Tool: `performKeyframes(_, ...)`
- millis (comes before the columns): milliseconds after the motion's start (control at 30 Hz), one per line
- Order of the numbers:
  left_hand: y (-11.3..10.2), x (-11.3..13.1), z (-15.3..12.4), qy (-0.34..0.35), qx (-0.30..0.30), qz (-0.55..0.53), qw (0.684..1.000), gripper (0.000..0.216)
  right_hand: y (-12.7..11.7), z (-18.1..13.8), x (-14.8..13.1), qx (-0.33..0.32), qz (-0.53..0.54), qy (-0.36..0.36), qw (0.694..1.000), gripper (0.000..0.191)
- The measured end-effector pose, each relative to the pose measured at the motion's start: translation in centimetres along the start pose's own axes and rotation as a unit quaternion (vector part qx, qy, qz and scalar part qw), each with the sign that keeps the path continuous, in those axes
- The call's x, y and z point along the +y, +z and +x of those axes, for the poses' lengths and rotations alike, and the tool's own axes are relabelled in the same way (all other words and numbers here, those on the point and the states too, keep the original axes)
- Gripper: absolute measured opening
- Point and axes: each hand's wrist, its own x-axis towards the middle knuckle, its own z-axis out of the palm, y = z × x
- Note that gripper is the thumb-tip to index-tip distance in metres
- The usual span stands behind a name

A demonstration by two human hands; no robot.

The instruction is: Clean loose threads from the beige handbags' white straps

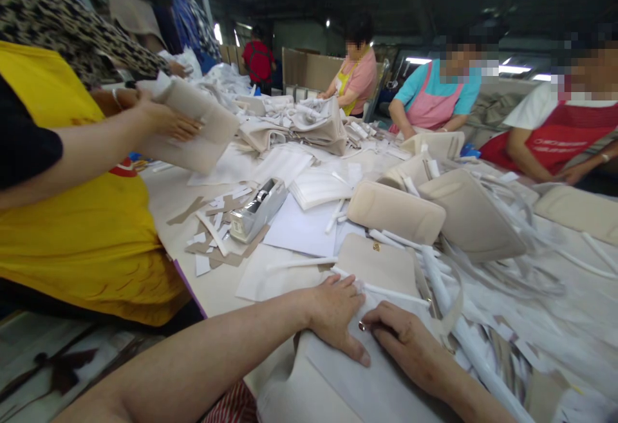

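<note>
A beige handbag [280, 394] lies in front of me with a white sheet [347, 378] over it. My left hand [338, 320] rests flat on the sheet, fingers spread. Close by on the right, my right hand [410, 342] has its fingers curled together, tips down at the sheet. Beside those fingertips shows a small round shiny metal piece [362, 326]; whether they grip it is hidden. Just beyond both hands is a beige flap [374, 262] with a small gold clasp, edged by a white padding tube [391, 291]. A beige strap [451, 313] curves at its right.
A silver tape dispenser [258, 210] stands among paper scraps. Padded beige bags [396, 210] and white tubes crowd the right side. At left, a co-worker in a yellow apron [72, 217] holds a beige panel [203, 127]. Several other people stand around the table.
</note>
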Motion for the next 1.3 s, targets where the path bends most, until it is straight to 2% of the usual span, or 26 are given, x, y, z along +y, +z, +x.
performKeyframes(133, 0.0, -0.1, 0.0, -0.001, 0.001, -0.004, 1.0, 0.1, -0.8, 0.1, -0.4, -0.034, -0.021, -0.014, 0.999, 0.022)
performKeyframes(200, -0.1, -0.1, 0.0, -0.002, 0.001, -0.007, 1.0, 0.1, -2.1, 1.0, 0.3, -0.01, -0.051, 0.005, 0.999, 0.019)
performKeyframes(267, -0.1, -0.1, 0.0, -0.003, 0.0, -0.009, 1.0, 0.1, -3.9, 2.6, 1.9, 0.056, -0.133, 0.059, 0.988, 0.022)
performKeyframes(333, -0.1, -0.2, 0.0, -0.004, -0.004, -0.012, 1.0, 0.1, -5.5, 4.7, 4.1, 0.108, -0.247, 0.124, 0.955, 0.032)
performKeyframes(467, 0.1, -0.3, 0.1, -0.009, -0.009, -0.019, 1.0, 0.103, -6.8, 8.8, 8.0, 0.099, -0.325, 0.158, 0.927, 0.037)
performKeyframes(567, 0.1, -0.4, 0.1, -0.009, -0.007, -0.02, 1.0, 0.104, -6.5, 10.9, 8.9, 0.084, -0.366, 0.157, 0.913, 0.031)
performKeyframes(800, 0.2, -0.4, 0.1, -0.011, -0.004, -0.023, 1.0, 0.102, -6.2, 12.6, 9.4, 0.077, -0.43, 0.187, 0.88, 0.03)
performKeyframes(933, 0.3, -0.4, 0.0, -0.009, 0.002, -0.02, 1.0, 0.101, -7.0, 12.6, 8.9, 0.071, -0.433, 0.202, 0.876, 0.036)
performKeyframes(1033, 0.3, -0.4, 0.0, -0.006, 0.001, -0.017, 1.0, 0.102, -8.2, 12.5, 7.6, 0.063, -0.418, 0.192, 0.886, 0.045)
performKeyframes(1133, 0.3, -0.4, 0.1, -0.003, -0.002, -0.01, 1.0, 0.101, -9.0, 12.4, 6.1, 0.035, -0.393, 0.156, 0.906, 0.045)
performKeyframes(1300, 0.2, -0.2, 0.1, -0.002, -0.002, -0.001, 1.0, 0.099, -8.7, 12.5, 4.4, 0.009, -0.364, 0.124, 0.923, 0.041)
